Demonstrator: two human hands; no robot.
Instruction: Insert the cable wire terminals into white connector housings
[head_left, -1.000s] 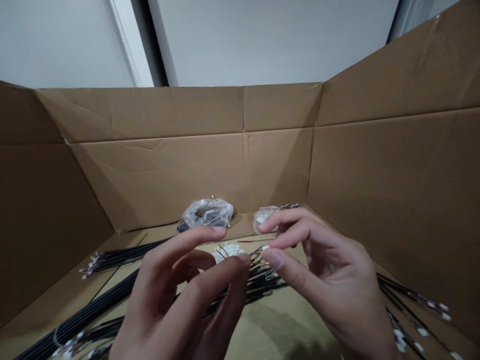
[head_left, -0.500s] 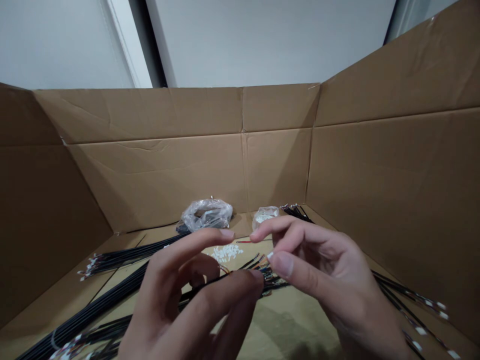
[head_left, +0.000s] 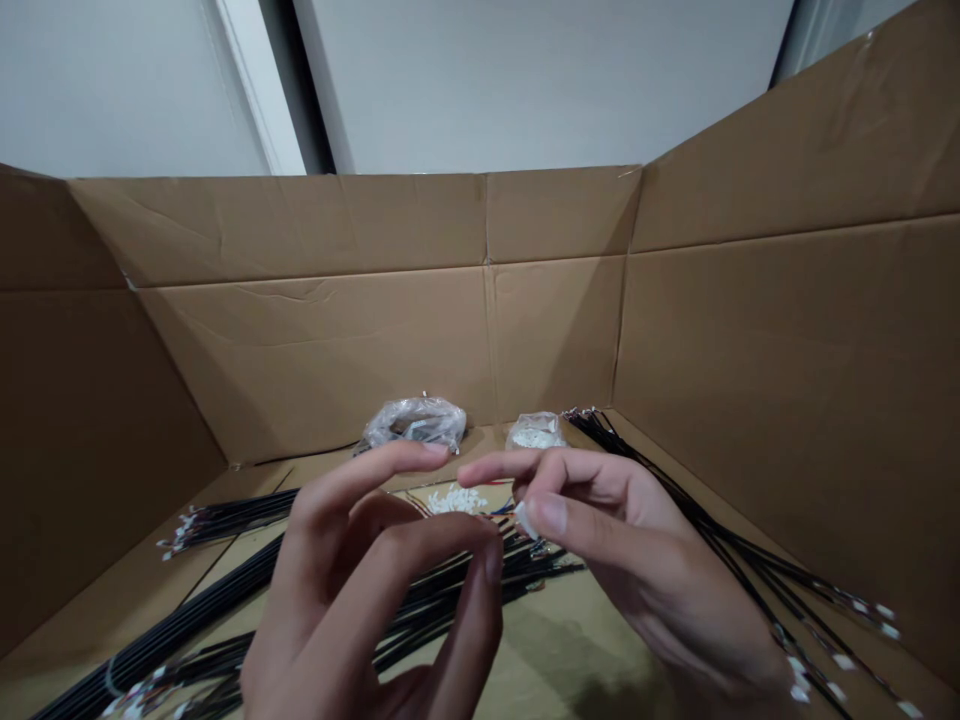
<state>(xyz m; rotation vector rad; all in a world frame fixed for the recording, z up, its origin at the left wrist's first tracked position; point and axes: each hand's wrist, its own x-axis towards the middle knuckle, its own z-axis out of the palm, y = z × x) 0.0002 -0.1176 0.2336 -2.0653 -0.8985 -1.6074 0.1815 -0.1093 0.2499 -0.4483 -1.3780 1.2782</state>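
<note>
At lower centre of the frame, my left grip (head_left: pixel 330 595) looks closed on thin coloured wires (head_left: pixel 504 511). Just beside, my right grip (head_left: pixel 637 545) pinches a small white plastic connector (head_left: pixel 525 520); whether it is seated, I cannot tell. Beneath, slim black cables (head_left: pixel 510 572) seem unfitted; the black sheathed leads (head_left: pixel 705 520) at right already carry white ends. Beyond, loose white plastic pieces (head_left: pixel 456 498) remain.

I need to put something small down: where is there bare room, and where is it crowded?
Barest is the near cardboard floor, between the left hand and right hand, just in front of the black cables. Crowded: the left side, with the thick cable bundle, and the centre, around the loose white pieces.
</note>
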